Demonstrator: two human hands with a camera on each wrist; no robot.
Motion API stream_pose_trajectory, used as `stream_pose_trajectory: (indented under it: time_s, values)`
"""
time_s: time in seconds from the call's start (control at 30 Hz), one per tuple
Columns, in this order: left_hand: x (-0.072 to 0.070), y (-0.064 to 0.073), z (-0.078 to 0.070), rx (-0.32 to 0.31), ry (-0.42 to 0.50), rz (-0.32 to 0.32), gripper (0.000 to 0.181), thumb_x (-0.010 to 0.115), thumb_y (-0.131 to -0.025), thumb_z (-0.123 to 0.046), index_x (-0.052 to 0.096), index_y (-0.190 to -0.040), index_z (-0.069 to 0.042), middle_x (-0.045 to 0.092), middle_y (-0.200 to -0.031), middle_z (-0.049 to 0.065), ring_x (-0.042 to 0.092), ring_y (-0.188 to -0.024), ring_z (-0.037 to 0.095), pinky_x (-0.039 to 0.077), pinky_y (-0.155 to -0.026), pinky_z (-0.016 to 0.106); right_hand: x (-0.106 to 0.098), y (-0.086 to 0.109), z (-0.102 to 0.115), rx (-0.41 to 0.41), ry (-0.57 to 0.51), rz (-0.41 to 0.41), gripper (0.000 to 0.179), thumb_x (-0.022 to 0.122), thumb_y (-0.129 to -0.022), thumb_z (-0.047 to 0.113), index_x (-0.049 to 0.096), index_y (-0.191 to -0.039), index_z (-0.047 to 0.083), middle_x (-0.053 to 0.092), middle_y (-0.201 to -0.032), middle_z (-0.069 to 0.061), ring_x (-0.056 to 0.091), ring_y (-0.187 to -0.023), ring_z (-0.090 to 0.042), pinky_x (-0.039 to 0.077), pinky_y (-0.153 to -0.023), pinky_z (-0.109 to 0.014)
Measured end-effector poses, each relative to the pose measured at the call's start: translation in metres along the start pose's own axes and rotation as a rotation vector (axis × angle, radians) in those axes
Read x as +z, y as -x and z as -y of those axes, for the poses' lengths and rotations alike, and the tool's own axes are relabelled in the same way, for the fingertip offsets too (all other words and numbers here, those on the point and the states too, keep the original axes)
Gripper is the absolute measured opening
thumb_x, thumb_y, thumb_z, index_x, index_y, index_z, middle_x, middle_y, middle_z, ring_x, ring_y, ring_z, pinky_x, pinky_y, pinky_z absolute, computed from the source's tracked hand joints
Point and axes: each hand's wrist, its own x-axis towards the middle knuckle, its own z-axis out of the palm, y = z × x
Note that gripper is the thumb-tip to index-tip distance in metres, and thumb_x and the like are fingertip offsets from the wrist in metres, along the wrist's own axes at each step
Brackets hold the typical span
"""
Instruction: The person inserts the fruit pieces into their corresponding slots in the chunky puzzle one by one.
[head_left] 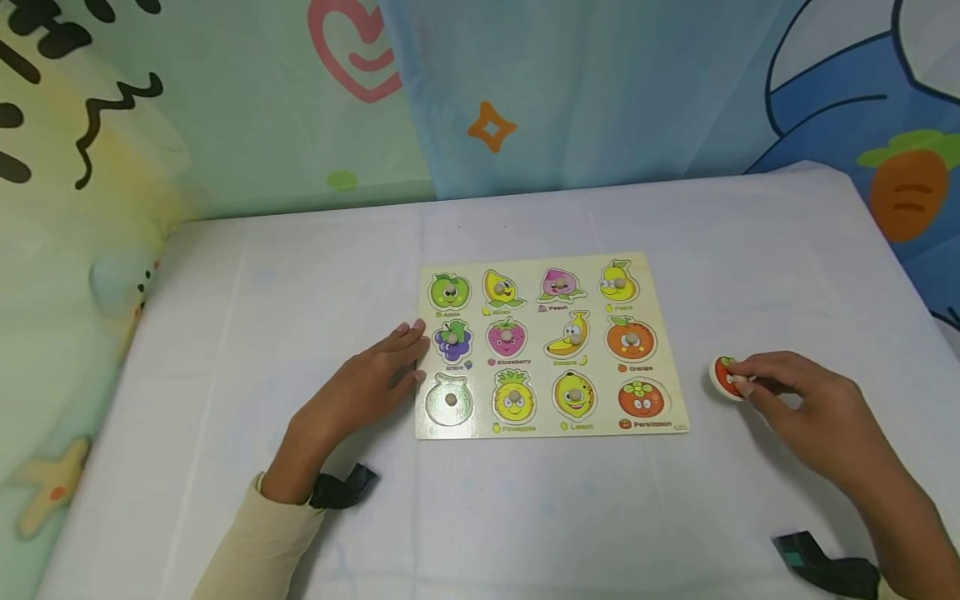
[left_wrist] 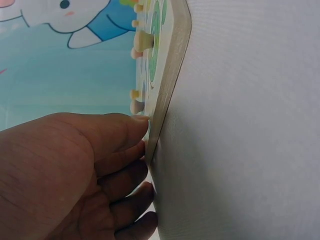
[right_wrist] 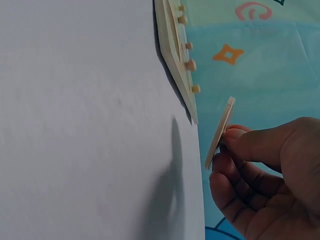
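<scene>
A cream fruit peg puzzle board (head_left: 536, 333) lies on the white-covered table. My left hand (head_left: 363, 387) rests beside its left edge, fingertips touching the board's side; in the left wrist view the thumb lies at the edge and the fingers are extended. To the board's right, my right hand (head_left: 810, 408) pinches a round red puzzle piece (head_left: 723, 377) by its knob. The right wrist view shows that piece (right_wrist: 220, 132) edge-on, tilted and raised off the table. On the board, the persimmon picture (head_left: 641, 398) shows no knob. Glare pales the lower-left shape (head_left: 448, 400).
White cloth (head_left: 300, 292) covers the table. A cartoon-printed curtain (head_left: 570, 92) hangs behind it and along the left side. Black straps with dark attachments (head_left: 345, 487) sit on both wrists. Knobbed fruit pieces such as the apple (head_left: 450, 292) and orange (head_left: 630, 342) sit on the board.
</scene>
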Motion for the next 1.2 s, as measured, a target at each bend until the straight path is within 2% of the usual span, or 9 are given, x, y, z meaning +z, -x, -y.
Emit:
stream_pose_trajectory:
  time_s: [0.2,0.37,0.63,0.8,0.97,1.2]
  values:
    - [0.0,0.0,0.001,0.012,0.005,-0.007,0.051,0.063,-0.096,-0.016,0.048,-0.143,-0.004,0.033,-0.154,0.006,0.027,-0.143,0.024,0.031,-0.111,0.045,0.01,-0.004,0.01,-0.091,-0.049,0.041,0.027,0.076,-0.081,-0.001,0.073,-0.107,0.008,0.067,-0.103,-0.008,0.052,-0.087,-0.002,0.038,-0.072,-0.004]
    - [0.0,0.001,0.004,0.038,0.012,-0.018,0.049,0.062,-0.096,-0.015,0.048,-0.142,-0.002,0.034,-0.153,0.008,0.029,-0.142,0.026,0.03,-0.112,0.045,0.016,-0.007,0.017,-0.138,-0.075,0.072,0.033,0.078,-0.078,-0.006,0.074,-0.107,0.008,0.068,-0.104,-0.007,0.049,-0.086,0.007,0.037,-0.074,-0.002]
    - [0.002,0.002,0.002,0.029,0.032,0.002,0.049,0.061,-0.097,-0.016,0.048,-0.142,-0.003,0.034,-0.154,0.007,0.027,-0.143,0.025,0.029,-0.113,0.043,0.023,-0.006,0.026,-0.196,-0.096,0.101,0.033,0.08,-0.075,-0.005,0.075,-0.103,0.011,0.068,-0.105,-0.004,0.056,-0.088,0.001,0.041,-0.074,-0.002]
    - [0.003,0.002,0.003,0.026,0.02,-0.007,0.049,0.062,-0.096,-0.015,0.049,-0.142,-0.003,0.034,-0.153,0.007,0.028,-0.142,0.024,0.029,-0.113,0.042,0.026,-0.007,0.032,-0.279,-0.109,0.107,0.034,0.08,-0.073,-0.007,0.075,-0.101,0.012,0.068,-0.103,0.001,0.056,-0.092,0.003,0.041,-0.077,-0.003]
    - [0.002,0.003,0.003,0.029,0.014,-0.011,0.05,0.062,-0.096,-0.015,0.048,-0.142,-0.003,0.034,-0.153,0.008,0.028,-0.142,0.024,0.03,-0.113,0.043,0.029,-0.008,0.037,-0.308,-0.149,0.137,0.035,0.08,-0.073,-0.009,0.074,-0.1,0.011,0.068,-0.104,0.001,0.056,-0.094,0.003,0.041,-0.079,-0.002]
    - [0.0,0.001,0.004,0.025,0.012,-0.01,0.05,0.062,-0.097,-0.016,0.048,-0.143,-0.004,0.034,-0.154,0.007,0.027,-0.143,0.024,0.029,-0.113,0.043,0.035,-0.01,0.04,-0.389,-0.161,0.156,0.035,0.08,-0.069,-0.013,0.075,-0.097,0.007,0.067,-0.102,0.001,0.058,-0.084,-0.006,0.044,-0.069,-0.007]
